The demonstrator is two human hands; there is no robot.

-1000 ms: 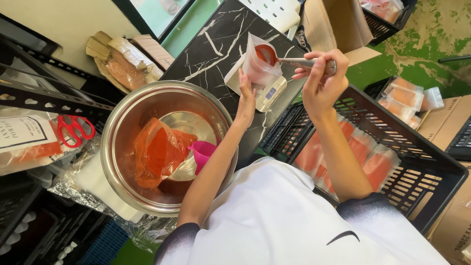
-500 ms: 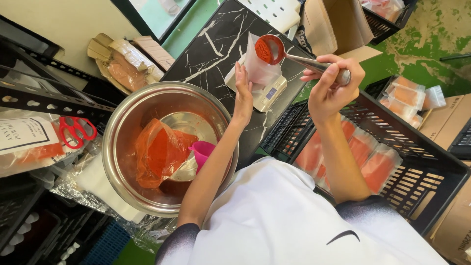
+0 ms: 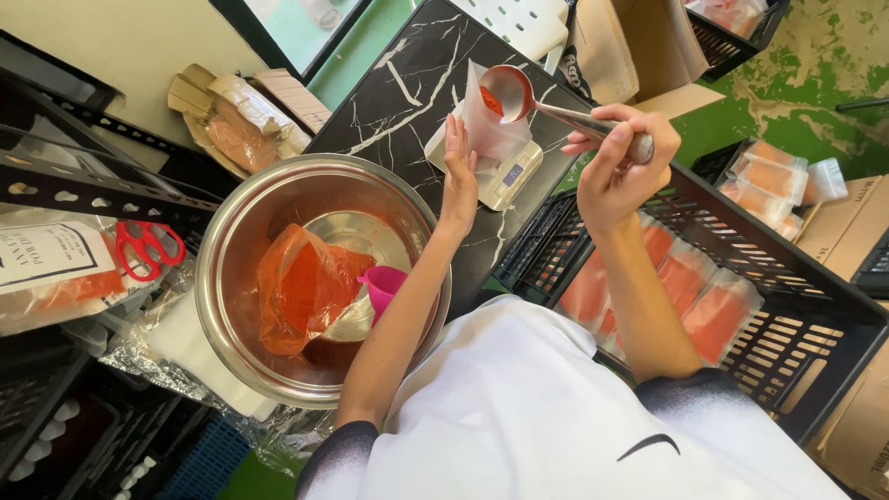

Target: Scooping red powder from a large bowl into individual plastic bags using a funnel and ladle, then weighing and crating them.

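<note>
Here, my right hand (image 3: pixel 616 171) keeps a firm grip on one metal ladle (image 3: pixel 519 93) of red sauce, tipped into one clear pouch (image 3: pixel 486 130) standing on the scale (image 3: pixel 505 171); my left hand (image 3: pixel 458 181), fingers flat, steadies it.

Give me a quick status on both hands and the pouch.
Left hand steadies clear pouch on small scale. Right hand tips metal spoon of red powder into it. Nothing in the way.

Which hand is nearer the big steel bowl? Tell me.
Left. The left hand steadies the clear pouch just past the big steel bowl; the right hand holds the ladle farther off.
</note>
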